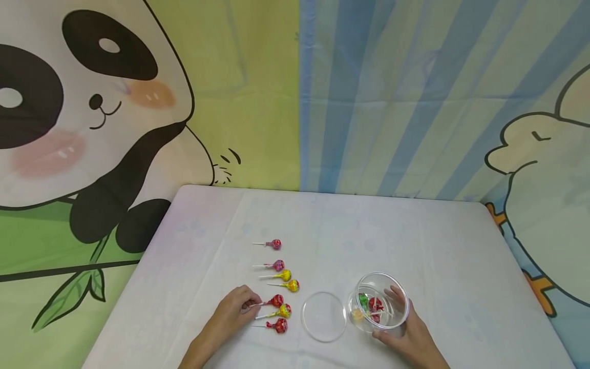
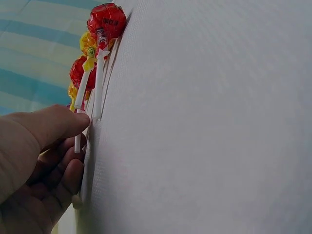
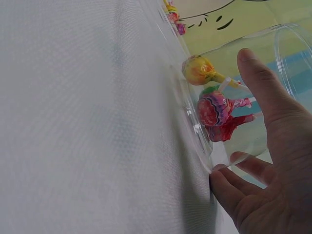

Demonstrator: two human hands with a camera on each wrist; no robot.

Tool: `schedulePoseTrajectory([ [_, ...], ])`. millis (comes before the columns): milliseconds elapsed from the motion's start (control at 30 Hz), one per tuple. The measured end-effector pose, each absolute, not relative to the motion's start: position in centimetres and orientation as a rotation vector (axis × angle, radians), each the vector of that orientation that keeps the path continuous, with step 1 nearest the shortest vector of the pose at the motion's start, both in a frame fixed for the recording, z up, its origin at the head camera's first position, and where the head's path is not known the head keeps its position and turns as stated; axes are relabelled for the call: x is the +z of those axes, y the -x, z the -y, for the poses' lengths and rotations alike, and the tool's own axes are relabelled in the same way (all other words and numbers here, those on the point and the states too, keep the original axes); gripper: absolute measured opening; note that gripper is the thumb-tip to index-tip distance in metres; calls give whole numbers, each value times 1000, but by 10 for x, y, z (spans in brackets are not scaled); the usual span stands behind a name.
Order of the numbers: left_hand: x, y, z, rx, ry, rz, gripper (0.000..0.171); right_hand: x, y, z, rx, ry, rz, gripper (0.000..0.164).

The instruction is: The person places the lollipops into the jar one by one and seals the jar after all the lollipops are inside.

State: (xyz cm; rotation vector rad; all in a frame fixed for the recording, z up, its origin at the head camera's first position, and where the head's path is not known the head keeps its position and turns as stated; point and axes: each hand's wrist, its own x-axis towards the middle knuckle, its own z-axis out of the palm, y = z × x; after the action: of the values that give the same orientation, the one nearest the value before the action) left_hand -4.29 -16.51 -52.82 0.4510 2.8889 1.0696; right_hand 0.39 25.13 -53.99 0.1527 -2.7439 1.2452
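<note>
My left hand (image 1: pixel 233 310) pinches the white stick of a red-wrapped lollipop (image 1: pixel 276 300), its head lying at the table in a column of lollipops. In the left wrist view, thumb (image 2: pixel 68 123) and fingers meet at that stick. Nearest to this hand are a yellow lollipop (image 1: pixel 285 310) and another red lollipop (image 1: pixel 280 325). With the right hand (image 1: pixel 412 333) I hold a clear round jar (image 1: pixel 392 324) standing lidless on the table. Inside it are several lollipops, among them a yellow one (image 3: pixel 197 70) and a pink-red one (image 3: pixel 214 108); part of a green wrapper (image 1: pixel 363 301) shows too.
A clear round lid (image 1: pixel 323 339) lies flat between the lollipops and the jar. Farther up the column are two yellow lollipops, a pinkish one (image 1: pixel 278 265) and a red-pink one (image 1: pixel 275 244). The white-covered table (image 1: pixel 415 230) ends at a printed curtain (image 1: pixel 258 102).
</note>
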Motion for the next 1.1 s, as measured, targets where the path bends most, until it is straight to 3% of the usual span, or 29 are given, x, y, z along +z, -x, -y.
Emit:
schedulePoseTrajectory([
  [133,-529,43,167,1160,-452,-2836,12,-539,-4,-251,1263,-186,2711,110],
  [233,-527,44,169,1311,-293,-2663,6,-538,-4,-251,1270,-191,2701,110],
  [433,-513,48,173,1643,104,-2288,25,-539,-4,-250,1251,-182,2712,110],
  [600,-506,49,176,1764,266,-2249,26,-540,-3,-251,1236,-190,2705,109],
  [1100,-499,52,175,1819,353,-2199,30,-537,-4,-248,1219,-144,2739,109],
])
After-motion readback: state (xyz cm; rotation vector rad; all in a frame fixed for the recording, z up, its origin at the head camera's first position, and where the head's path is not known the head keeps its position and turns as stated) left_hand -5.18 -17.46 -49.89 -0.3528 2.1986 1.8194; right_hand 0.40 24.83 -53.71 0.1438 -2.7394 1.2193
